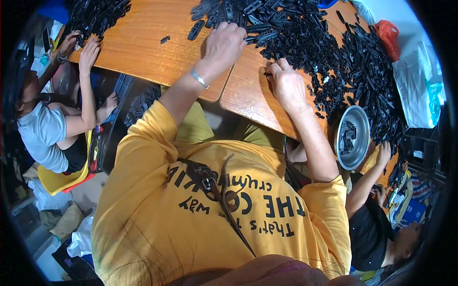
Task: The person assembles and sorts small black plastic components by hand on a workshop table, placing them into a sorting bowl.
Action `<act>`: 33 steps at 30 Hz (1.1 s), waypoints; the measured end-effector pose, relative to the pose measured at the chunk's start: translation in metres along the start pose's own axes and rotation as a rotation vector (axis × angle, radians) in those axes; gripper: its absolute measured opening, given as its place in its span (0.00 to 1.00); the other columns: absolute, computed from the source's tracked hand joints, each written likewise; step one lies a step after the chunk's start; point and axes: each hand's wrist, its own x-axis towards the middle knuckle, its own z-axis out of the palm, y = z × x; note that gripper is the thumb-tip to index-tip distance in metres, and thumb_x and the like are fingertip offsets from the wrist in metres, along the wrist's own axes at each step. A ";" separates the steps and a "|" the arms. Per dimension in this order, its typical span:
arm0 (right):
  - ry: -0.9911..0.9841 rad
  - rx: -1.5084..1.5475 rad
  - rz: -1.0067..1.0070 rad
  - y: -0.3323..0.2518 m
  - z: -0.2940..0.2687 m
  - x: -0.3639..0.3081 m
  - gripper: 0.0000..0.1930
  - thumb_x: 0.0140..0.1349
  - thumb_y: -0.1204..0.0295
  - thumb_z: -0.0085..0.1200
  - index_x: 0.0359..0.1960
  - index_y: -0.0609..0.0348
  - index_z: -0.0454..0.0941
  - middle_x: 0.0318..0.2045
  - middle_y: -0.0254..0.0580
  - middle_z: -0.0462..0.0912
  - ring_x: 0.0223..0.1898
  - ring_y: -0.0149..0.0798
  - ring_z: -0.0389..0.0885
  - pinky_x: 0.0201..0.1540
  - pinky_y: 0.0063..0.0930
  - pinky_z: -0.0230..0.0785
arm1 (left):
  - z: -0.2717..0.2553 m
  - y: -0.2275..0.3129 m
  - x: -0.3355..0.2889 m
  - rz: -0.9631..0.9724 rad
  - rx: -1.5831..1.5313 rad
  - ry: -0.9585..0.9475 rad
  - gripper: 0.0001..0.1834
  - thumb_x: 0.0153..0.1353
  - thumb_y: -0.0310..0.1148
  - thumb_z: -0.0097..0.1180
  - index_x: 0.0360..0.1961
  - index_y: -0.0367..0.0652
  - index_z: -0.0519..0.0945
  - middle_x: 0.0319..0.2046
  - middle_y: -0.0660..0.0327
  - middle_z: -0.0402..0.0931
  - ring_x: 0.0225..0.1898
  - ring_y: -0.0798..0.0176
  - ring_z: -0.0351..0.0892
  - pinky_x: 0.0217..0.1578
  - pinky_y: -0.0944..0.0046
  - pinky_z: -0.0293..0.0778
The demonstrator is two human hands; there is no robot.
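My left hand (224, 46), with a silver bracelet at the wrist, reaches to the near edge of a heap of long black plastic parts (260, 19). Its fingers curl downward among them, and their tips are hidden, so what they hold does not show. My right hand (288, 86) rests over the wooden table (245, 90), thumb and fingers pinched at a small black plastic piece (267, 73). Just beyond it spreads a pile of small black pieces (298, 47). One long part (196, 29) lies apart, left of my left hand.
A metal bowl (364, 136) with black parts inside stands at the right. More long black parts (369, 71) are heaped behind it, near a red bag (387, 39) and a white bag (415, 83). Co-workers sit at left (45, 128) and right (369, 229), both handling things at the table.
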 end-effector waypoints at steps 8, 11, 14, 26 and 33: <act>-0.013 0.134 0.114 -0.001 0.000 -0.015 0.10 0.60 0.78 0.62 0.43 0.61 0.79 0.42 0.53 0.80 0.38 0.59 0.84 0.40 0.48 0.79 | -0.021 0.011 -0.026 0.093 -0.043 -0.021 0.11 0.52 0.29 0.73 0.33 0.45 0.81 0.35 0.61 0.80 0.43 0.54 0.79 0.43 0.53 0.74; 0.052 0.237 0.124 0.002 0.002 -0.020 0.11 0.58 0.77 0.66 0.42 0.61 0.79 0.41 0.54 0.81 0.38 0.58 0.85 0.40 0.47 0.79 | -0.024 0.011 -0.034 0.102 -0.111 -0.104 0.12 0.53 0.31 0.73 0.34 0.45 0.80 0.36 0.61 0.80 0.43 0.53 0.79 0.44 0.53 0.74; 0.094 0.265 0.128 0.000 0.002 -0.018 0.12 0.57 0.76 0.69 0.39 0.61 0.79 0.35 0.53 0.82 0.36 0.56 0.85 0.38 0.45 0.77 | -0.021 0.007 -0.038 0.068 -0.225 -0.141 0.13 0.54 0.32 0.73 0.34 0.44 0.79 0.36 0.61 0.80 0.43 0.52 0.79 0.45 0.51 0.75; 0.349 0.532 0.087 -0.019 0.005 0.013 0.08 0.59 0.78 0.70 0.33 0.62 0.80 0.31 0.46 0.82 0.32 0.43 0.86 0.33 0.33 0.77 | -0.025 0.012 -0.037 -0.126 -0.401 -0.187 0.12 0.60 0.28 0.70 0.43 0.41 0.82 0.38 0.61 0.82 0.41 0.58 0.84 0.41 0.61 0.78; 0.461 0.537 -0.106 -0.030 -0.007 0.013 0.08 0.58 0.83 0.69 0.35 0.60 0.81 0.36 0.43 0.84 0.32 0.36 0.86 0.31 0.27 0.78 | -0.030 0.021 -0.033 -0.342 -1.207 -0.306 0.15 0.66 0.20 0.63 0.52 0.38 0.77 0.41 0.67 0.80 0.44 0.76 0.80 0.46 0.74 0.78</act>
